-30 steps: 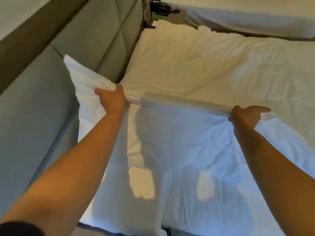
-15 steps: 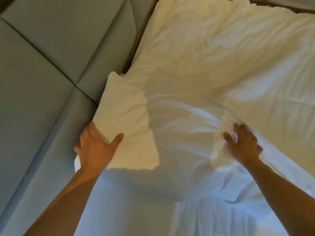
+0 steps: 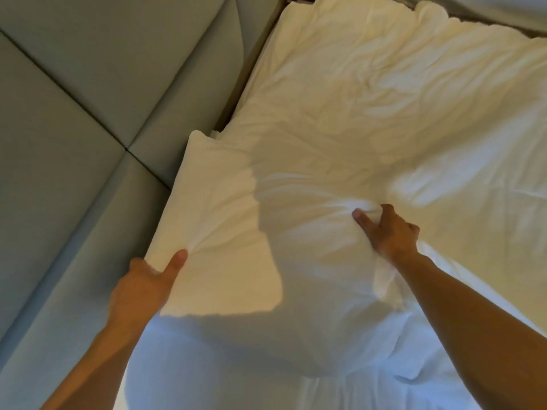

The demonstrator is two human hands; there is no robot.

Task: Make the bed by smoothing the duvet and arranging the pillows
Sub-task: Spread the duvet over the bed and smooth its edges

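A white pillow (image 3: 236, 232) lies at the head of the bed, its left edge against the grey padded headboard (image 3: 88, 113). My left hand (image 3: 145, 285) grips the pillow's near left edge, thumb on top and fingers hidden under it. My right hand (image 3: 387, 232) pinches a fold of the pillow's cloth at its right side, fingers curled. The white duvet (image 3: 414, 99) spreads wrinkled across the bed beyond and to the right of the pillow.
The headboard panels fill the left side, with a dark gap (image 3: 233, 113) between them and the mattress. A dark strip (image 3: 485, 22) shows past the bed's far edge at the top right. A shadow covers the bedding near me.
The pillow, first held up by its top edge, now lies on the bed. My left hand took its left edge. My right hand has gone from flat to pinching the cloth.
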